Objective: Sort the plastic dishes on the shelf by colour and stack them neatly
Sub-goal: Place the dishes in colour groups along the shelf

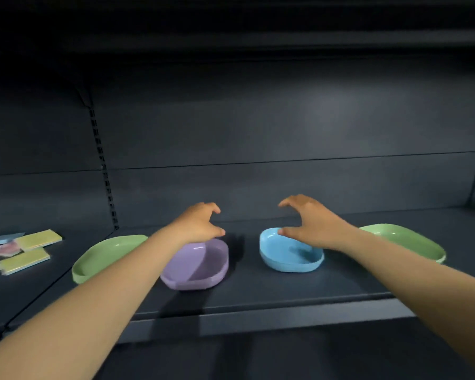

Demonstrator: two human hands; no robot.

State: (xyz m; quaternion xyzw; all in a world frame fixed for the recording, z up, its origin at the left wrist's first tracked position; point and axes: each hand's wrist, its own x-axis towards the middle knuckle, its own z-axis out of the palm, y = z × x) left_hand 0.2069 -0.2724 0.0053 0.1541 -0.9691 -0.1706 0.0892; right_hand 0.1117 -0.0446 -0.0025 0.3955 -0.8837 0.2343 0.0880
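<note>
Several plastic dishes lie in a row on the dark shelf (258, 292). From left to right they are a green plate (99, 259), a purple bowl (203, 267), a blue bowl (288, 256) and a second green plate (411, 239). My left hand (200, 223) hovers over the far rim of the purple bowl, fingers spread and holding nothing. Above the far rim of the blue bowl my right hand (310, 220) is open too, its thumb close to the rim. My forearms hide part of the left green plate, the purple bowl and the right green plate.
Flat packets in yellow, blue and pink (19, 250) lie on the neighbouring shelf section at the left. A slotted upright (104, 171) divides the two sections. The shelf's back panel (285, 138) rises behind the dishes, and another shelf hangs overhead.
</note>
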